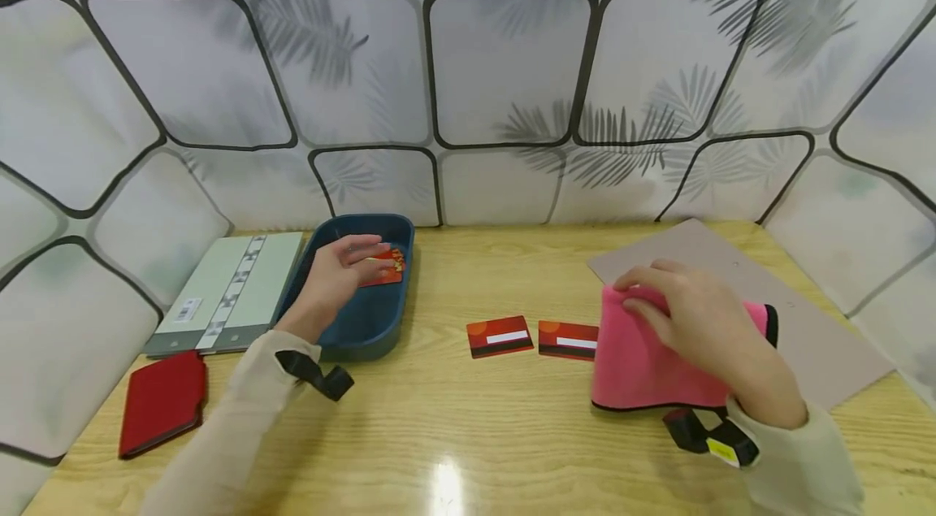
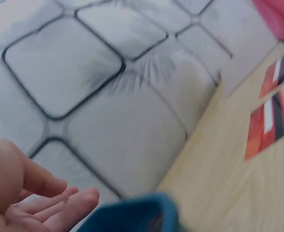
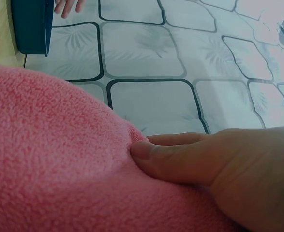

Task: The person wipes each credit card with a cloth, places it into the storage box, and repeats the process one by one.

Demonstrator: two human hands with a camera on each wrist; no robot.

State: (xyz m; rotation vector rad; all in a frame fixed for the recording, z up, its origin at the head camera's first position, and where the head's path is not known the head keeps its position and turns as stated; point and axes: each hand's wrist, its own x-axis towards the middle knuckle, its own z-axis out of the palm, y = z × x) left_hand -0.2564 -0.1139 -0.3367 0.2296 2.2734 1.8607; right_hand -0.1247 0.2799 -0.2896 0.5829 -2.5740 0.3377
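Note:
My left hand [image 1: 332, 280] is over the blue plastic tray [image 1: 404, 301], its fingers loosely extended with nothing between them. Below those fingertips a red card with a yellow pattern [image 1: 389, 274] lies inside the tray. In the right wrist view, the thumb and fingers of my right hand [image 3: 219, 166] pinch a fold of pink fleecy cloth [image 3: 50, 145]. This cloth, edged in black, is partly raised and overlaps the end of a red card [image 1: 566, 339]. A second red card [image 1: 500, 336] lies to its left, both with white and black stripes showing.
At the left lie a pale green folder [image 1: 212, 288] with a patterned band and a red leather-like wallet or notebook [image 1: 162, 404]. A flat grey board [image 1: 812, 329] lies behind and right of the cloth. Patterned fabric walls [image 1: 504, 69] stand around the wooden table [image 1: 468, 435].

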